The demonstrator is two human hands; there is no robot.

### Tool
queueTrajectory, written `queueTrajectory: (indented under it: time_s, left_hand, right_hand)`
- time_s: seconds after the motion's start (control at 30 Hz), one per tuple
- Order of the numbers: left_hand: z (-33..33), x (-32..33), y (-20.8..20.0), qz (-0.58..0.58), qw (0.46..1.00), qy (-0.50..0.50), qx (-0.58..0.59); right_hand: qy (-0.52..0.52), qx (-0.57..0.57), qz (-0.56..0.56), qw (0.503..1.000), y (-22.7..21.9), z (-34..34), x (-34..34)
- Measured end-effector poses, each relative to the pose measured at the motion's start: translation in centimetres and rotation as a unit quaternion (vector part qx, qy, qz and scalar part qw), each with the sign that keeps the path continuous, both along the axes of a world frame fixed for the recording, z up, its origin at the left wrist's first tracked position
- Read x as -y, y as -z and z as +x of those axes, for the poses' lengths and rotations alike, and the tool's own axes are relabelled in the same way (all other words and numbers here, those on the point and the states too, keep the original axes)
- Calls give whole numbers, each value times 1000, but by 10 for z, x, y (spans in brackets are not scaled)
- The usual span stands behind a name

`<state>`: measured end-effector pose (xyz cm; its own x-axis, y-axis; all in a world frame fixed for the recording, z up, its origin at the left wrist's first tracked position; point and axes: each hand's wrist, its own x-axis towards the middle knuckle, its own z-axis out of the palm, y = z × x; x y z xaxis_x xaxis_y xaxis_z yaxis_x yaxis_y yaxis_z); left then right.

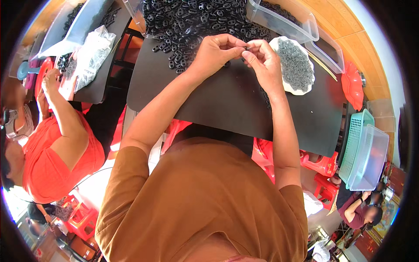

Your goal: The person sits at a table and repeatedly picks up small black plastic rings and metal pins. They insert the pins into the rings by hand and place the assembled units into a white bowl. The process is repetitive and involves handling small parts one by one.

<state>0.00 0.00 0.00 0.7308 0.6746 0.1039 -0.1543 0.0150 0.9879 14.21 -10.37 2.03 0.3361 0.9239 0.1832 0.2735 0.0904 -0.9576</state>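
Over the dark table my left hand and my right hand meet fingertip to fingertip. Both are closed in a pinch. A small dark piece shows between the fingertips, mostly hidden, and its kind cannot be told. Behind and to the left of my hands lies a big heap of black oval plastic pieces with two holes each. Some of them spill forward beside my left forearm. Just right of my right hand stands a white dish full of small grey, slender pieces.
Clear plastic bins stand at the back right, near thin sticks. A red scalloped tray and a green basket are at the right. Left, a person in red sits at another table with a plastic bag.
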Motion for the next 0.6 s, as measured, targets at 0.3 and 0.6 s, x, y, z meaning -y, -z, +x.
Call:
queueTrajectory:
  time_s: [0.3,0.6]
  left_hand:
    - [-27,9,-2,468,869,-25,-159]
    - [-23,8,-4,481,857,14,-187]
  right_hand:
    - [10,75,-18,997,18,12,11]
    - [-4,-26,-46,999,13,13,14]
